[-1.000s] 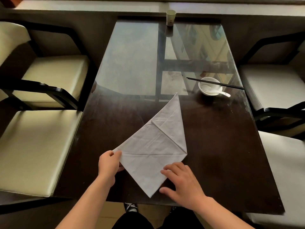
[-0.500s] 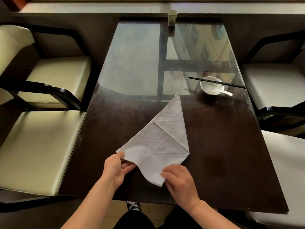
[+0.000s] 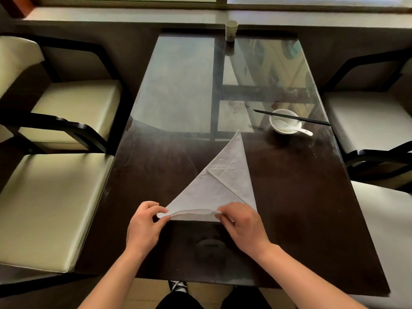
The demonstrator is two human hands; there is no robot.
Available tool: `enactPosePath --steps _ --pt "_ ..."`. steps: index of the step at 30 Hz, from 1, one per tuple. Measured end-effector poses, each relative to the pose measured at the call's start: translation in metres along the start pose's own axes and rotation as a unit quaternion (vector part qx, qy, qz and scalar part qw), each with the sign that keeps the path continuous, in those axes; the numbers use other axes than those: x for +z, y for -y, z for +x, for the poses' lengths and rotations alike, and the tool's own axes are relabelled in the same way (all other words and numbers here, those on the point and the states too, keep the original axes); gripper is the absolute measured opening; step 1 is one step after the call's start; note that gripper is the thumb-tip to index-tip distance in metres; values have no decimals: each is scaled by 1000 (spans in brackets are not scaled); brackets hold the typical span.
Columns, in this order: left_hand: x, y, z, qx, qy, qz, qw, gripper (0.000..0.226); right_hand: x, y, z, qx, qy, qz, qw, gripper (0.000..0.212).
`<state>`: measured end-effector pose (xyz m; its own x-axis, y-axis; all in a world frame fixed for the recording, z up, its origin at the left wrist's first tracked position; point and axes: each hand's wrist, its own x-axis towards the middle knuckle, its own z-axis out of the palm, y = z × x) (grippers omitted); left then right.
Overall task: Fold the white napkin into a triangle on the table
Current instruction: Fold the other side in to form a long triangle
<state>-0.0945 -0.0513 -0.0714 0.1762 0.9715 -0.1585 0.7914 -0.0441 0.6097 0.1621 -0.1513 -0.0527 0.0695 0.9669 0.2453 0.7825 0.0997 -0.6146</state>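
No text, number or brand can be read. A small dark print is seen on the side of the paper cup (image 3: pixel 231 31), which is stood at the far end of the table (image 3: pixel 178 90), but it is too small and blurred to be made out.

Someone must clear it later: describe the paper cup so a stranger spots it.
Start at the long dark glass-topped table. At its far end, by the window ledge, a pale paper cup stands upright near the middle. Unlike the wide white bowl on the right, it is tall, narrow, with a dark print.
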Motion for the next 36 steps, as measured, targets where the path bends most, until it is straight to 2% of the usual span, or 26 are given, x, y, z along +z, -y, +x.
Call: enactPosePath --steps 3,9,13,22,29,36 --pt "1 2 8 9 7 -6 1000 8 1 -1 28 40 22 17 999 9" --pt "5 2 15 -2 27 -22 999 23 16 -18 70 160 83 10 984 18" --pt "7 1 17 -26 41 -13 999 29 27 -28 83 209 116 8 971 20" --pt "8 6 23 -57 -8 -29 998 12 37 -33 102 226 95 -42 969 22" --pt "11 5 21 -15 -24 3 1000 20 45 -36 107 245 72 -60 965 20" --pt "16 5 21 -17 -34 29 999 11 48 -39 106 261 68 -69 961 19"
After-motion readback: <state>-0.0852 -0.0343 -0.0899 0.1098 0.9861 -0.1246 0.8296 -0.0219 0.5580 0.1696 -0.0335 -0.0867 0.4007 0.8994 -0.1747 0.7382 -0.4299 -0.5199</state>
